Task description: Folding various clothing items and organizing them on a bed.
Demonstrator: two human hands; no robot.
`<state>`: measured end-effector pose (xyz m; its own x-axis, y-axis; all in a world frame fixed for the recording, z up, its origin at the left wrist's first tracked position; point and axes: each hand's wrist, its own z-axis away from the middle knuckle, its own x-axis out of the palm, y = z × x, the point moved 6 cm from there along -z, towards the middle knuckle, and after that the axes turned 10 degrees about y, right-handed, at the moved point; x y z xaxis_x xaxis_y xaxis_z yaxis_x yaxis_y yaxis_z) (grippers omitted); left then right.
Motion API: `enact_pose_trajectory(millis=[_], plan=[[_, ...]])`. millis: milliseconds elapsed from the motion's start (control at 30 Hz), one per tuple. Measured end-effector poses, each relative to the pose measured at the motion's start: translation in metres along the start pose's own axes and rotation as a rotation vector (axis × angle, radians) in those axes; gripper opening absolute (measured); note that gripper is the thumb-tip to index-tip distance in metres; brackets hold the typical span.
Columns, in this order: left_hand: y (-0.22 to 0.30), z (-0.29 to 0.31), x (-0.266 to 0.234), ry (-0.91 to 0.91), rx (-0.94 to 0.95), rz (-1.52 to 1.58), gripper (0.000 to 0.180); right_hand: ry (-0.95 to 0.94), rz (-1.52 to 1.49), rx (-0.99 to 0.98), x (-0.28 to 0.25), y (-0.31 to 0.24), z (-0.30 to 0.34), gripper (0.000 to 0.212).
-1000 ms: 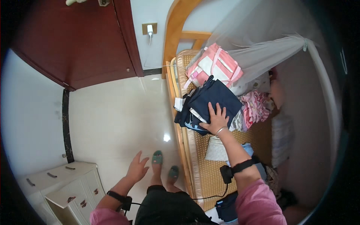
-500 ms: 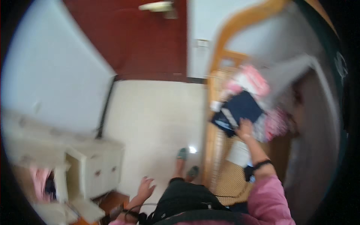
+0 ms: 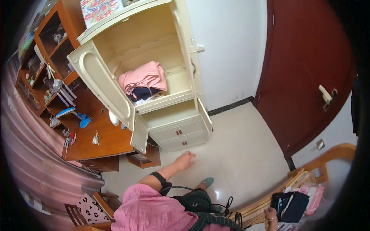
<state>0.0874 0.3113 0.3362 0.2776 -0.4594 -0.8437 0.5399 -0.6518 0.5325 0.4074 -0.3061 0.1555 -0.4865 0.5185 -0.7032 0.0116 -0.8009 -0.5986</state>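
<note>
My left hand hangs over the floor, in front of the lower doors of a cream wardrobe. It is empty, its fingers loosely extended. At the lower right, my right hand is at the near edge of a pile of folded dark clothes. Its fingers are small and partly lost against the pile, so their grip is unclear. Pink-and-white clothes lie beside the dark ones on a wooden bench with a woven seat. Inside the wardrobe, a folded pink garment rests on a dark navy one.
The wardrobe's left door swings outward, and a small lower door also stands ajar. To the left is a wooden desk with a blue lamp. A dark red door is at the right, and a pink curtain hangs at the left.
My view has swung left, bringing the wardrobe and desk into sight. The right hand, earlier resting on the dark clothes, is now at their near edge. The left hand has reached forward toward the wardrobe.
</note>
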Motion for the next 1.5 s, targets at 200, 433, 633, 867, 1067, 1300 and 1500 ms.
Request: enact_pose_trajectory(millis=[200, 433, 633, 867, 1067, 1300, 1500], plan=[[-0.029, -0.068, -0.168, 0.573, -0.138, -0.152, 0.072, -0.209, 0.185, -0.186, 0.030, -0.140, 0.040, 0.045], [-0.095, -0.147, -0.349, 0.919, -0.252, -0.655, 0.103, -0.259, 0.333, -0.213, 0.069, -0.285, 0.059, 0.050], [-0.130, -0.203, -0.391, 0.874, -0.340, -0.761, 0.092, -0.289, 0.128, -0.157, 0.122, -0.380, 0.064, 0.049], [-0.217, -0.215, -0.437, 1.468, -0.395, -0.149, 0.033, -0.353, 0.153, -0.200, 0.181, -0.451, 0.046, 0.048], [-0.176, -0.168, -0.506, 1.990, -0.147, 0.351, 0.025, -0.401, 0.247, -0.291, 0.196, -0.499, 0.040, 0.049], [-0.075, -0.114, -0.522, 1.961, 0.543, 0.784, 0.033, -0.461, 0.260, -0.420, 0.195, -0.564, 0.052, 0.050], [-0.014, -0.062, -0.448, 1.779, 0.256, 0.759, 0.042, -0.428, -0.171, -0.607, 0.156, -0.668, 0.086, 0.074]])
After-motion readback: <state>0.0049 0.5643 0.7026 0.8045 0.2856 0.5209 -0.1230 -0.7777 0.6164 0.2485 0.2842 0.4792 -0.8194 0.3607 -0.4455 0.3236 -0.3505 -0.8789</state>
